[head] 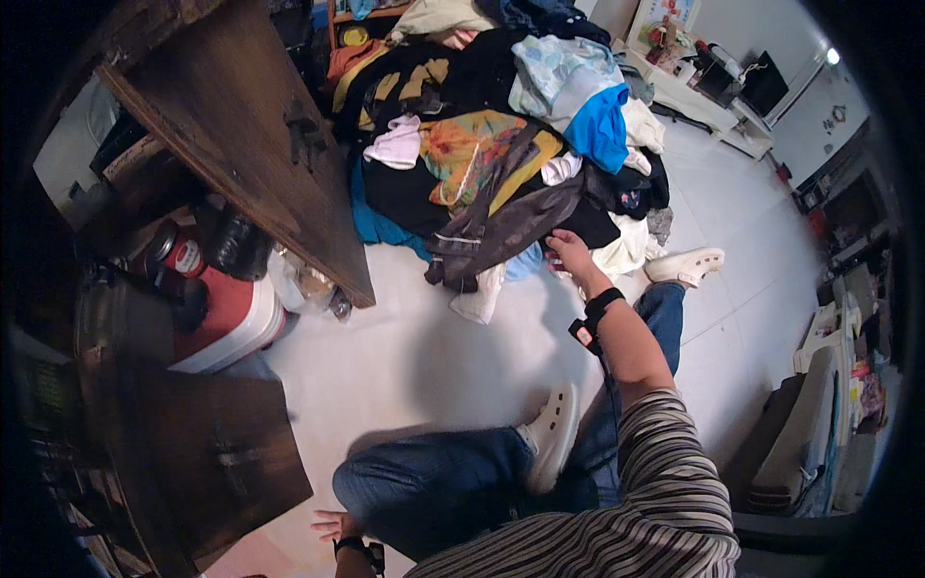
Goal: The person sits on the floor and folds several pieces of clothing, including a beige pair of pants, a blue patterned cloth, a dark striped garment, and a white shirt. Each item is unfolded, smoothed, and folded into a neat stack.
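Note:
A large heap of clothes (462, 155) lies on the pale tiled floor in front of me. At its near edge, my right hand (571, 253) has its fingers curled on the edge of a black garment (589, 225). Beside that lies a sheer dark-brown garment (506, 231) with light trim. A white cloth (480, 296) and a light-blue cloth (525, 264) stick out below the heap. Down by my bent knee, my left hand (331, 525) is near the floor with its fingers spread, holding nothing. Both wrists wear black straps with small devices.
An open wooden cabinet door (253, 137) stands at the left, with a second door (217, 462) lower down. Between them sit a red-and-white container (231, 311) and a red-labelled jar (181, 253). My white clogs (553, 441) rest on the floor. A white low cabinet (723, 108) stands far right.

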A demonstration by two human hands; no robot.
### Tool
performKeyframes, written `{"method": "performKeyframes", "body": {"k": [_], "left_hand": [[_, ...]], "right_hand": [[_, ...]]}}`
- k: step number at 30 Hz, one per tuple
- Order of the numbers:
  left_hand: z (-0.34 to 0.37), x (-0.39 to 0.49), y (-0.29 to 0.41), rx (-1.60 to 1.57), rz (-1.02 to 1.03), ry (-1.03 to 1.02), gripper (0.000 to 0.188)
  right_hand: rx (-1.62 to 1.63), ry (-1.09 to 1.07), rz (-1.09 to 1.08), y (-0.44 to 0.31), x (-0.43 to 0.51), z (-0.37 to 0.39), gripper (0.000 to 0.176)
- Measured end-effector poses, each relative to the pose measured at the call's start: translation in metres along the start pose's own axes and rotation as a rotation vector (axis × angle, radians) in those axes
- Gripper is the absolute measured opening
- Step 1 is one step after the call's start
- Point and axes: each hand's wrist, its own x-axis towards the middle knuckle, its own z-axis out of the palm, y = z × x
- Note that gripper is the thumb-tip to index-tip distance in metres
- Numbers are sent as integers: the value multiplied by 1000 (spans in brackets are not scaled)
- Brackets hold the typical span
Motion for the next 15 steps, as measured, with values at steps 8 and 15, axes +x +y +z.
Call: {"method": "performKeyframes", "body": {"k": [8, 15], "left_hand": [[29, 17, 3, -199, -93, -38, 79], [-3, -3, 9, -15, -237, 42, 61]], "right_hand": [[-359, 314, -536, -105, 42, -80, 39], [-1374, 600, -720, -101, 37, -100, 40]]}}
